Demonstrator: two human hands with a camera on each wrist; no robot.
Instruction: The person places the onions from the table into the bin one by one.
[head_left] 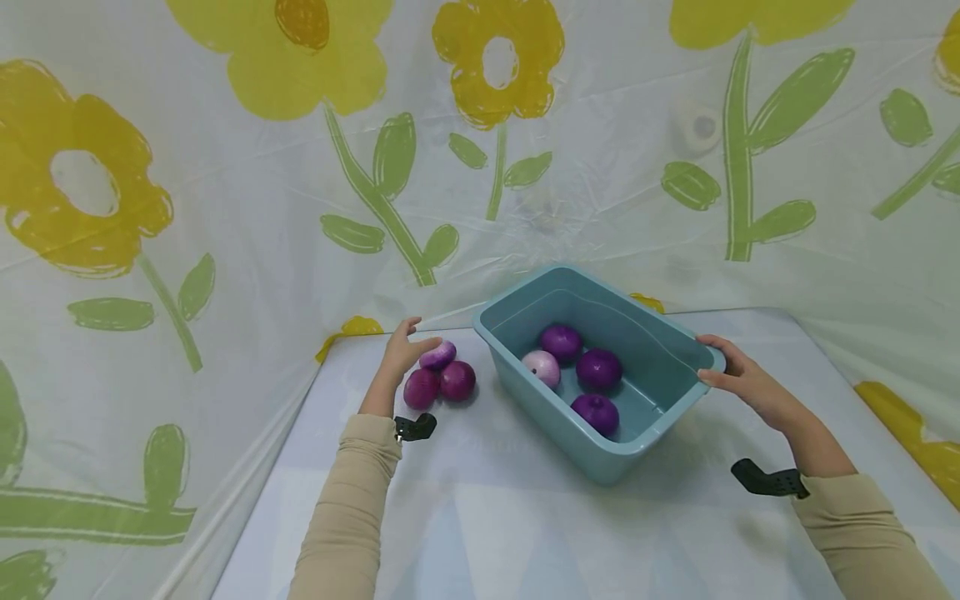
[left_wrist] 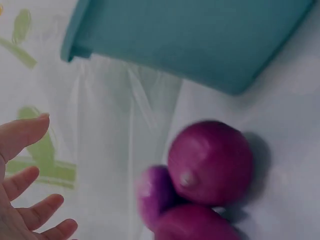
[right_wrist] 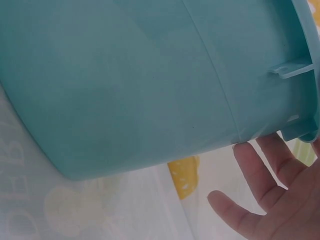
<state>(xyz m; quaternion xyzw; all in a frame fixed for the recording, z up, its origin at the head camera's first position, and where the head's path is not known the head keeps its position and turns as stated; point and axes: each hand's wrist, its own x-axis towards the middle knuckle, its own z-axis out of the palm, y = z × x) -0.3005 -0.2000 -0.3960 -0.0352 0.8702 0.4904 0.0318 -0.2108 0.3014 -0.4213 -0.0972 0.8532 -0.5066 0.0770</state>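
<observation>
My right hand (head_left: 750,383) grips the short right end of a teal plastic bin (head_left: 540,417), thumb at the rim and fingers against the outer wall. In the right wrist view the fingers (right_wrist: 255,175) reach up under the rim beside its ribs. Several round onion-like pieces lie inside, most dark purple (head_left: 598,369) and one pale pink (head_left: 542,368). My left hand (head_left: 401,354) hovers with spread fingers by three more on the table: two magenta ones (head_left: 457,381) and a purple-and-white one (head_left: 437,355). In the left wrist view a gap separates the hand from the magenta piece (left_wrist: 210,162).
The table (head_left: 495,517) has a pale patterned cover. Behind it hangs a white curtain (head_left: 600,183) printed with yellow flowers, close to the bin's far corner. Black straps (head_left: 415,427) sit on both wrists, over or beside beige sleeves (head_left: 352,500).
</observation>
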